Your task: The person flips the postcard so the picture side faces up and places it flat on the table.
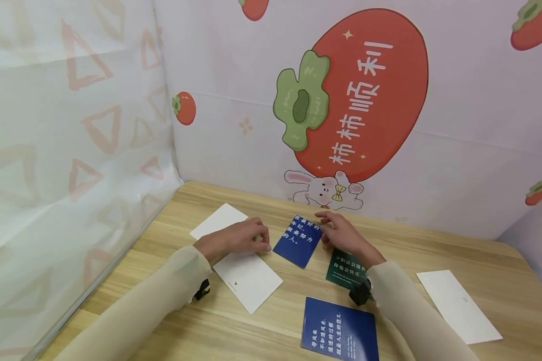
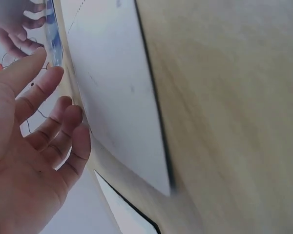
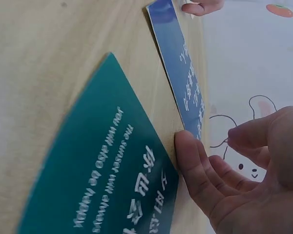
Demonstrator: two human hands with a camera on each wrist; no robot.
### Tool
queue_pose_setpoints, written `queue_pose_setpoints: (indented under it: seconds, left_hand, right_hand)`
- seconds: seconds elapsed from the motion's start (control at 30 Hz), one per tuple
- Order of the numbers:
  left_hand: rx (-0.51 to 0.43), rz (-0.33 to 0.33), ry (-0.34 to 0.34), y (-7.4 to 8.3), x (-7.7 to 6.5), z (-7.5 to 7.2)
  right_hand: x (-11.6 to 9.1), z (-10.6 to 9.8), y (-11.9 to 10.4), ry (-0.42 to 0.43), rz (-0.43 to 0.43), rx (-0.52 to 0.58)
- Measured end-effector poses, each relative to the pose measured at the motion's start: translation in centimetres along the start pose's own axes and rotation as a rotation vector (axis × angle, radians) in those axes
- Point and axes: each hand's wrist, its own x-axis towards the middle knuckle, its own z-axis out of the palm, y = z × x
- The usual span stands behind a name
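My left hand (image 1: pixel 240 237) hovers over the near-left white card (image 1: pixel 249 281), its fingers loosely bent with nothing between them. In the left wrist view that hand (image 2: pixel 44 126) has gaps between thumb and fingers. A small blue card (image 1: pixel 298 241) with white writing lies between my two hands. Beside its right edge is my right hand (image 1: pixel 345 236), fingers spread and slightly bent, holding nothing. Whether a fingertip touches the blue card (image 3: pixel 178 68) cannot be told. Under the right wrist lies a dark green card (image 1: pixel 343 268), partly hidden by the hand and forearm.
Another white card (image 1: pixel 219 219) lies at the back left, partly behind the left hand. A larger blue card (image 1: pixel 339 328) is at the front, and a third white card (image 1: pixel 460 306) at the right. Behind the wooden table (image 1: pixel 235 336) stands a printed backdrop (image 1: pixel 235 160).
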Motion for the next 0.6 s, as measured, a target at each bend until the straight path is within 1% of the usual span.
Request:
queue_pose_setpoints:
  seconds: [0.1, 0.2, 0.3, 0.4, 0.5, 0.6]
  left_hand:
    - [-0.006, -0.028, 0.012, -0.5, -1.0, -0.4]
    - [-0.004, -0.060, 0.013, -0.9, -2.3, -1.1]
    - [0.010, -0.083, 0.009, -1.4, -3.4, -1.6]
    - [0.008, -0.107, -0.002, -1.7, -4.1, -2.1]
    - [-0.037, -0.142, -0.014, -1.8, -4.4, -2.4]
    - [-0.118, -0.195, -0.035, -1.8, -4.4, -2.7]
  right_hand:
    - [-1.0, 0.2, -0.1, -0.007, -0.001, 0.074]
    - [-2.1, 0.7, -0.2, -0.027, -0.010, 0.149]
    - [-3.4, 1.5, -0.5, -0.076, -0.047, 0.217]
    - [-4.8, 2.5, -1.0, -0.126, -0.075, 0.269]
    - [-6.0, 3.8, -1.7, -0.175, -0.063, 0.319]
    - [-7.0, 5.2, -2.5, -0.219, -0.048, 0.360]
